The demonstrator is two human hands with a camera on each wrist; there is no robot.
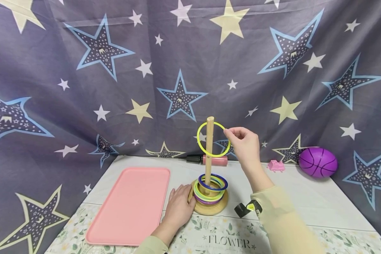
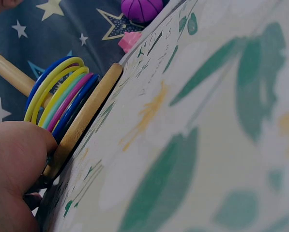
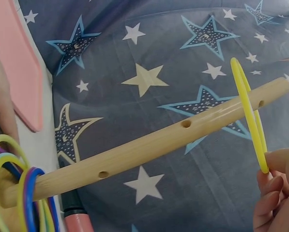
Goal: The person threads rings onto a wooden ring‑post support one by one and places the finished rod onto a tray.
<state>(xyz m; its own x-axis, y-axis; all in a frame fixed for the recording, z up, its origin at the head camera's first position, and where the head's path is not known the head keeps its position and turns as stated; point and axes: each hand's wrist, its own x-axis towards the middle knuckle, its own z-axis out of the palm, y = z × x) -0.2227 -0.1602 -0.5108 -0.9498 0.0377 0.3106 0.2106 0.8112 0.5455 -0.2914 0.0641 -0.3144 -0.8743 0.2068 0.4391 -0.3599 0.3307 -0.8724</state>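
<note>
A wooden ring-toss stand [image 1: 208, 165] has an upright post on a round base [image 1: 213, 210]. Several coloured rings [image 1: 226, 183], in blue, yellow, green and purple, lie stacked around the post's foot. Between thumb and fingertips my right hand [image 1: 245, 144] pinches a yellow ring [image 1: 199, 144]. That ring, tilted steeply, encircles the post near its top, as the right wrist view [image 3: 250, 116] of the ring also shows. My left hand [image 1: 180, 204] holds the left edge of the base, thumb toward the front; some of its fingers are hidden in the left wrist view.
Left of the stand lies a pink tray [image 1: 130, 204]. Behind it is a pink and black hand pump [image 1: 217, 161]. A small pink toy [image 1: 276, 165] and a purple ball [image 1: 318, 162] sit at the back right. A starry curtain [image 1: 181, 53] backs the table.
</note>
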